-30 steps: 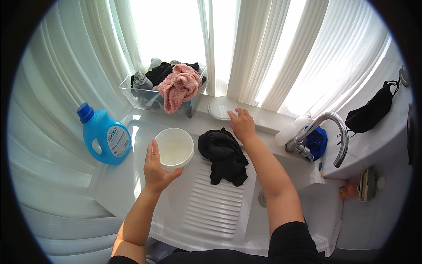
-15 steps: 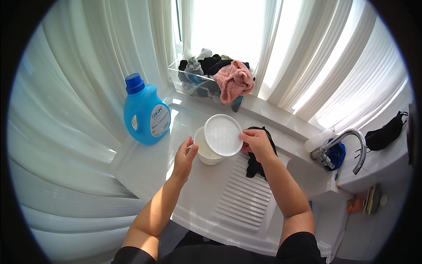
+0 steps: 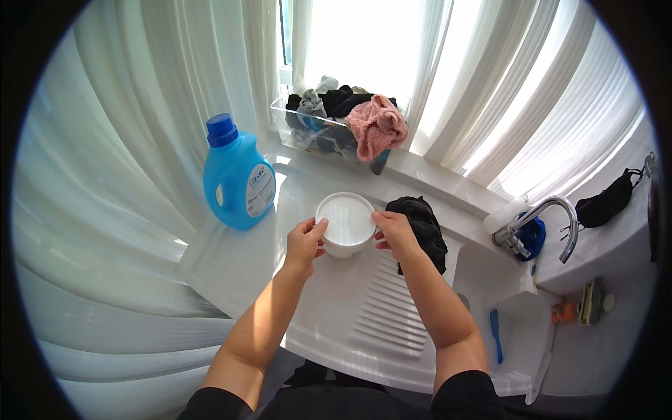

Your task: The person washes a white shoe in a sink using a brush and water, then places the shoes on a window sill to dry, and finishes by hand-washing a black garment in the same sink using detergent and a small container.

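A round white lid (image 3: 346,218) lies over the mouth of a white plastic tub (image 3: 342,251) on the washboard counter. My left hand (image 3: 305,245) grips the tub's left side, thumb at the lid's edge and fingers curled below. On the other side, my right hand (image 3: 395,233) pinches the lid's rim, with its fingers bent beneath. Whether the lid is fully seated I cannot tell. Just right of my right hand lies a bunched black cloth (image 3: 424,234). A blue detergent bottle (image 3: 240,178) with a darker cap stands to the left.
Behind the counter, a clear bin (image 3: 280,115) holds dark and grey garments, a pink fluffy cloth (image 3: 378,126) hanging over it. Washboard ridges (image 3: 388,315) slope beside the sink at right. There are a chrome faucet (image 3: 570,234), a blue brush (image 3: 495,336) and a hanging black mask (image 3: 607,201).
The lid has come from a tilted position down over the tub's mouth. My left hand, open beside the tub before, now closes on its side. The view has shifted slightly.
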`<move>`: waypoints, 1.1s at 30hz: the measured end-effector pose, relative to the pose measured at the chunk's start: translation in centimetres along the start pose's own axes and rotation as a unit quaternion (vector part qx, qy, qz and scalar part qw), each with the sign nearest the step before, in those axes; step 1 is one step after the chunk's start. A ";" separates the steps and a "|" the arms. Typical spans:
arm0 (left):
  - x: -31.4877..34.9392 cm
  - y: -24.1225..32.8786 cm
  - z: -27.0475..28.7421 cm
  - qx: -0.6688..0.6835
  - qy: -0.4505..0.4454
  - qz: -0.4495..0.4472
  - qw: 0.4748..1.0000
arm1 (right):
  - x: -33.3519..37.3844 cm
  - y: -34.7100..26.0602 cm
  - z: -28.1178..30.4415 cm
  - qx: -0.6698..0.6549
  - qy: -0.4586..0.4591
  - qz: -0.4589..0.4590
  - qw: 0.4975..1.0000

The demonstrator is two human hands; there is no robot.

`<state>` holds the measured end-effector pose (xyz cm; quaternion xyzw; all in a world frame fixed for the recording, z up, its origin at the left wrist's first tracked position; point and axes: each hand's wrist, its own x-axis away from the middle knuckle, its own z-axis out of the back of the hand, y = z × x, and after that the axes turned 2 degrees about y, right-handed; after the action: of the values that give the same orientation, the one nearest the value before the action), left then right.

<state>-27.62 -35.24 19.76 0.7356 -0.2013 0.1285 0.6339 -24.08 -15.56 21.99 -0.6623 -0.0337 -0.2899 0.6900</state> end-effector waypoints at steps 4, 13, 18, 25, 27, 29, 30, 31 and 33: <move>0.1 0.2 -0.2 0.060 -0.006 0.025 0.998 | -0.9 0.4 0.2 -0.003 0.007 0.004 1.000; 0.0 1.1 -0.1 0.039 -0.022 0.049 0.998 | -0.9 -0.2 -0.3 -0.056 -0.007 -0.019 0.998; 0.1 1.0 -0.7 0.041 -0.032 0.046 0.998 | -2.0 2.1 -1.2 0.010 0.065 0.073 0.995; -0.7 1.8 5.8 0.034 0.091 -0.034 0.995 | 0.2 3.1 3.8 0.461 0.348 0.377 0.724; -0.9 1.5 7.5 -0.005 0.092 -0.034 0.995 | -0.5 4.0 5.5 0.508 0.346 0.344 0.710; -1.1 0.4 7.9 -0.090 0.181 -0.097 0.975 | -4.1 5.8 7.2 0.438 0.274 0.327 0.792; -0.8 0.0 7.0 -0.151 0.256 -0.167 0.940 | -5.0 5.3 7.5 0.419 0.276 0.341 0.795; 0.8 -1.0 6.1 -0.232 0.288 -0.286 0.884 | -6.3 4.4 7.5 0.400 0.278 0.355 0.798; 4.1 -1.4 2.8 -0.239 0.209 -0.467 0.825 | -9.4 2.5 7.3 0.393 0.302 0.399 0.772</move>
<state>-23.52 -38.32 19.85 0.5228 0.2793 -0.0842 0.8010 -28.29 -5.55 16.61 -0.1660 0.3329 -0.1357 0.9183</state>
